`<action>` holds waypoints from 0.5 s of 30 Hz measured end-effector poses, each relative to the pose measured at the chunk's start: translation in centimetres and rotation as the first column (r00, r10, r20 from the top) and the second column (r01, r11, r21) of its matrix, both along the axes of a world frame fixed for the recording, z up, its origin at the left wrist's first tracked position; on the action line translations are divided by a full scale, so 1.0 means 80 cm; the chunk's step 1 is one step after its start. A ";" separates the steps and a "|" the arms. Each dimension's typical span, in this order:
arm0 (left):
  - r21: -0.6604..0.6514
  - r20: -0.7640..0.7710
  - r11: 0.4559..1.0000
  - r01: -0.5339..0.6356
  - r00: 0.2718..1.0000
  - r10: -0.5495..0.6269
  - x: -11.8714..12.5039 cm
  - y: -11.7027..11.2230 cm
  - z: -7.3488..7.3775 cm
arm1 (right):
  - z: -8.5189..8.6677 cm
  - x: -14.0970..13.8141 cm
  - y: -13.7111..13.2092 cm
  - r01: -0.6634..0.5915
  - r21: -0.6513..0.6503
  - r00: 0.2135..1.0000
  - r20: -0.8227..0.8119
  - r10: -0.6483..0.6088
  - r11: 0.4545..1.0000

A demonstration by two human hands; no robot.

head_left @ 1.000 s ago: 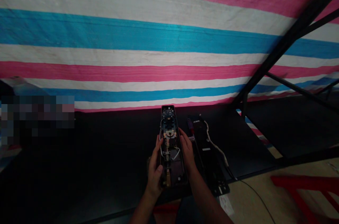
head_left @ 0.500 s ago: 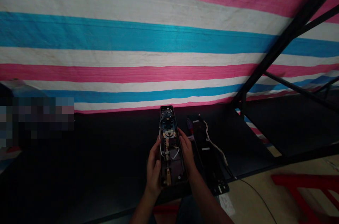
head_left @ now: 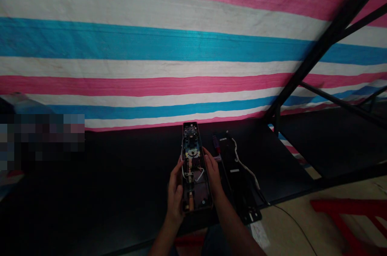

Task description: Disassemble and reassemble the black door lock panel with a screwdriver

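A long, narrow black device housing [head_left: 198, 191] is held lengthwise in front of me, its inside facing up. Circuit boards, a round part near the middle, a copper-coloured strip and loose white wires show in it. My left hand [head_left: 175, 195] grips its left side, with the thumb near the lower edge. Along the right side, my right hand [head_left: 214, 175] is closed on the same housing. To the right of that hand lies a long black cover plate [head_left: 236, 183] with white labels. A pale cable [head_left: 242, 161] runs along the plate.
A purple-handled tool [head_left: 216, 143] lies beside the plate on the black tabletop [head_left: 121, 179]. Striped sheeting [head_left: 151, 42] hangs behind, with a black metal frame [head_left: 305, 70] at right. A red stool [head_left: 347, 211] stands on the floor, and a blurred-out person [head_left: 39, 135] is at far left.
The housing tips very slightly between both hands, and the view shifts a little. Both hands keep their hold; the cover plate and tool stay in place.
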State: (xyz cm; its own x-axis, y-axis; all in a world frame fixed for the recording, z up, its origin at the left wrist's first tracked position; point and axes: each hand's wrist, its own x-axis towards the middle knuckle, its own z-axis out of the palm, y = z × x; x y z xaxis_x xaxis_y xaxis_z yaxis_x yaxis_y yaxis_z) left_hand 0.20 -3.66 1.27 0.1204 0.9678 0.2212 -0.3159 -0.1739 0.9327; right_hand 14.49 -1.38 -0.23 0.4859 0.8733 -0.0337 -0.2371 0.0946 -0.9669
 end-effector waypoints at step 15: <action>-0.092 0.126 0.995 0.024 0.992 -0.013 0.006 0.013 -0.001 | 0.005 0.000 -0.002 0.024 -0.021 0.998 0.062 -0.023 0.999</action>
